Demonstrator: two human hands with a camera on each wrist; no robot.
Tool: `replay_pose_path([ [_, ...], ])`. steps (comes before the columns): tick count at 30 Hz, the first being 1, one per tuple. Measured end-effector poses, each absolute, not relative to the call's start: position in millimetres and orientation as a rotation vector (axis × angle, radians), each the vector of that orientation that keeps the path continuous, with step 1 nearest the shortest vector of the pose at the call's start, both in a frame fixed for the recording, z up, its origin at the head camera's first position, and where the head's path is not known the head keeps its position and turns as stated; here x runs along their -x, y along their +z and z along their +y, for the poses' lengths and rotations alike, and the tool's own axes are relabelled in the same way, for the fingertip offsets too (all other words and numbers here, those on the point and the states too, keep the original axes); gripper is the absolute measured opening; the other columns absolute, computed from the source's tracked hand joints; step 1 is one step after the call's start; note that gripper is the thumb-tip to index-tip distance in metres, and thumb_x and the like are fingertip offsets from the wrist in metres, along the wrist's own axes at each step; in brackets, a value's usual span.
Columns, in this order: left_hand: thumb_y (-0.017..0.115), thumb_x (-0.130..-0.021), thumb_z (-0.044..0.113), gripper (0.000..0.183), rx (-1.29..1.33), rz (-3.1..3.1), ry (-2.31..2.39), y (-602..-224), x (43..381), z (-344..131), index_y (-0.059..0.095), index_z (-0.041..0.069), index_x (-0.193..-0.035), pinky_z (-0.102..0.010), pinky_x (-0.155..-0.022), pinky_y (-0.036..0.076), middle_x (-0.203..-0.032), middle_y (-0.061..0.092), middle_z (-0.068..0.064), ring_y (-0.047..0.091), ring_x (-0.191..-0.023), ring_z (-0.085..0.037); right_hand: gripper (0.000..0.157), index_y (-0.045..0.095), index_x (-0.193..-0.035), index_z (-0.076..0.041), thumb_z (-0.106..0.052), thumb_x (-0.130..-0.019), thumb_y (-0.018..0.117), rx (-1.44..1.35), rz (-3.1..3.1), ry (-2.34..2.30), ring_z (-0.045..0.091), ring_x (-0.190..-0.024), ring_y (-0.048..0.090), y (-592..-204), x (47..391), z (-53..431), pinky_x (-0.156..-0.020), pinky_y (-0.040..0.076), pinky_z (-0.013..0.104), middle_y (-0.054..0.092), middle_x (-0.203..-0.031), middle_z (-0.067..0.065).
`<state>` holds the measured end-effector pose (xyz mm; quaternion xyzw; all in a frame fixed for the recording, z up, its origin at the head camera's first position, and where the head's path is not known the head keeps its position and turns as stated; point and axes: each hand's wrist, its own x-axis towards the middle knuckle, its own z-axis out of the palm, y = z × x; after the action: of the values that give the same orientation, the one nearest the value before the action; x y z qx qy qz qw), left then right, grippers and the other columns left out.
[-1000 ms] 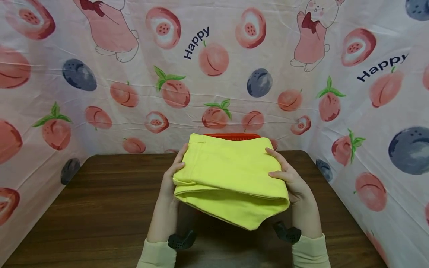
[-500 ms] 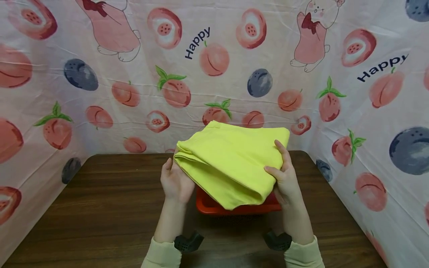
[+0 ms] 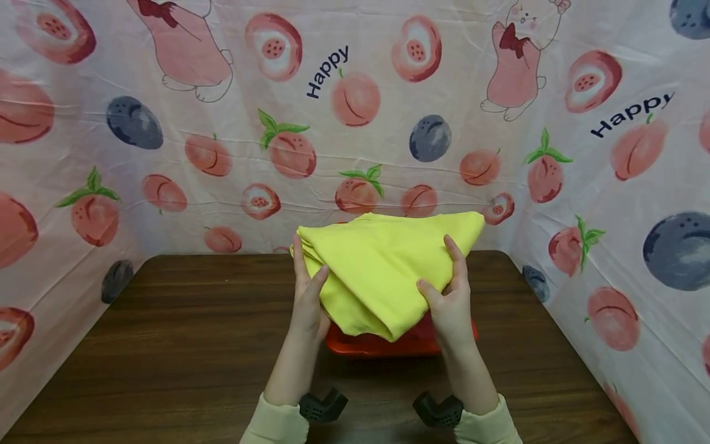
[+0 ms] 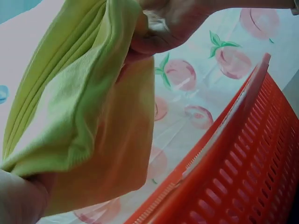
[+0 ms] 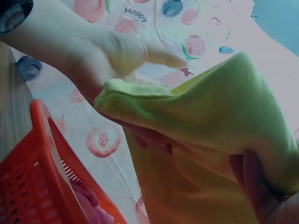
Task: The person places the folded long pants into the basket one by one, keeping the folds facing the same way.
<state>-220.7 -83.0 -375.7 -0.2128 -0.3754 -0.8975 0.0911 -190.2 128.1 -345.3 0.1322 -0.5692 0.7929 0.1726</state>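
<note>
A folded yellow garment (image 3: 383, 265), ribbed in the right wrist view, is held up in front of me, slanting to the upper right. My left hand (image 3: 307, 302) holds its left side, thumb over the near face and other fingers partly hidden. In the right wrist view the left hand's fingers run beneath the cloth. On the other side my right hand (image 3: 452, 302) grips the garment, thumb on the front and index finger stretched along it. Behind and below it stands a red slotted plastic basket (image 3: 383, 350), largely covered in the head view.
Pinkish-red cloth (image 5: 91, 203) lies inside the basket. The dark wooden table (image 3: 166, 345) reaches back to a fruit-printed sheet (image 3: 355, 148), which also hangs along both sides.
The garment has turned in the hands, its right corner now pointing up and right. My left hand went from palm-up to thumb over the cloth. Both hands have come closer together.
</note>
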Motion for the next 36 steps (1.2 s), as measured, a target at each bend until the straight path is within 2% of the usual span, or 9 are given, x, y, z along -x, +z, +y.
replay_pose_path([
  [7,0.063,-0.091,0.003,0.096,0.378,-1.37,-2.554,-373.9,221.1,-77.4,0.002,0.046,-0.152,-0.032,-0.095,0.045,-0.156,0.003,0.006,0.035,-0.131,-0.022,0.084,0.024,-0.152,-0.019,0.022,-0.084,0.05,-0.439,-1.698,2.122,0.028,-0.112,0.046,-347.1,185.8,121.5,-0.082,0.051,0.031,0.032,-0.139,0.009],
  [15,0.059,-0.084,-0.017,0.108,0.372,-1.247,-2.66,-377.1,223.8,-75.0,0.008,0.053,-0.149,-0.036,-0.087,0.05,-0.153,0.01,0.006,0.038,-0.126,-0.028,0.109,-0.001,-0.154,-0.031,0.023,-0.08,0.057,-0.469,-1.627,2.123,0.027,-0.117,0.041,-345.1,186.0,126.4,-0.086,0.048,0.03,0.01,-0.153,-0.005],
  [19,0.056,-0.085,-0.019,0.106,0.409,-1.212,-2.688,-378.6,224.5,-74.3,0.012,0.054,-0.148,-0.034,-0.085,0.05,-0.153,0.009,0.006,0.038,-0.125,-0.029,0.117,-0.009,-0.152,-0.034,0.024,-0.077,0.06,-0.496,-1.503,2.256,0.029,-0.117,0.042,-343.1,187.7,131.3,-0.084,0.051,0.033,0.013,-0.153,0.001],
  [23,0.053,-0.086,-0.02,0.104,0.468,-1.197,-2.709,-378.5,224.3,-78.3,0.012,0.054,-0.148,-0.034,-0.086,0.05,-0.154,0.007,0.006,0.038,-0.126,-0.028,0.115,-0.013,-0.151,-0.036,0.023,-0.081,0.056,-0.473,-1.383,2.357,0.028,-0.114,0.048,-341.4,189.9,138.3,-0.082,0.052,0.033,0.023,-0.149,0.012],
  [25,0.05,-0.086,-0.021,0.104,0.52,-1.185,-2.729,-378.0,223.9,-82.8,0.012,0.054,-0.148,-0.035,-0.085,0.051,-0.155,0.008,0.006,0.038,-0.125,-0.029,0.106,-0.014,-0.15,-0.036,0.018,-0.086,0.051,-0.44,-1.313,2.41,0.026,-0.112,0.05,-340.7,192.3,146.0,-0.083,0.051,0.031,0.022,-0.15,0.013],
  [28,0.045,-0.087,-0.022,0.103,0.618,-1.164,-2.758,-376.4,222.9,-90.3,0.011,0.053,-0.148,-0.036,-0.085,0.051,-0.155,0.008,0.005,0.04,-0.124,-0.028,0.09,-0.018,-0.15,-0.032,0.001,-0.095,0.045,-0.398,-1.217,2.511,0.022,-0.121,0.043,-340.8,198.2,164.2,-0.097,0.041,0.031,0.015,-0.154,0.01],
  [32,0.041,-0.086,-0.024,0.104,0.734,-1.159,-2.783,-375.5,222.8,-96.5,0.01,0.052,-0.149,-0.037,-0.084,0.052,-0.156,0.008,0.0,0.044,-0.12,-0.026,0.076,-0.027,-0.148,-0.026,-0.031,-0.102,0.034,-0.447,-1.2,2.666,0.02,-0.137,0.017,-345.8,208.8,194.6,-0.113,0.01,0.037,-0.005,-0.158,0.004],
  [34,0.04,-0.086,-0.025,0.104,0.764,-1.163,-2.794,-376.0,223.5,-97.7,0.01,0.052,-0.149,-0.037,-0.084,0.052,-0.155,0.009,-0.003,0.046,-0.118,-0.025,0.075,-0.029,-0.147,-0.024,-0.045,-0.102,0.028,-0.514,-1.2,2.763,0.021,-0.14,0.012,-350.7,213.4,208.0,-0.113,0.001,0.042,-0.004,-0.158,0.007],
  [36,0.04,-0.086,-0.025,0.104,0.774,-1.159,-2.808,-377.3,224.4,-98.4,0.01,0.051,-0.15,-0.036,-0.084,0.052,-0.154,0.01,-0.005,0.048,-0.116,-0.023,0.076,-0.028,-0.147,-0.024,-0.053,-0.1,0.025,-0.584,-1.18,2.878,0.02,-0.139,0.018,-356.7,217.8,218.9,-0.112,0.001,0.042,0.004,-0.158,0.007],
])
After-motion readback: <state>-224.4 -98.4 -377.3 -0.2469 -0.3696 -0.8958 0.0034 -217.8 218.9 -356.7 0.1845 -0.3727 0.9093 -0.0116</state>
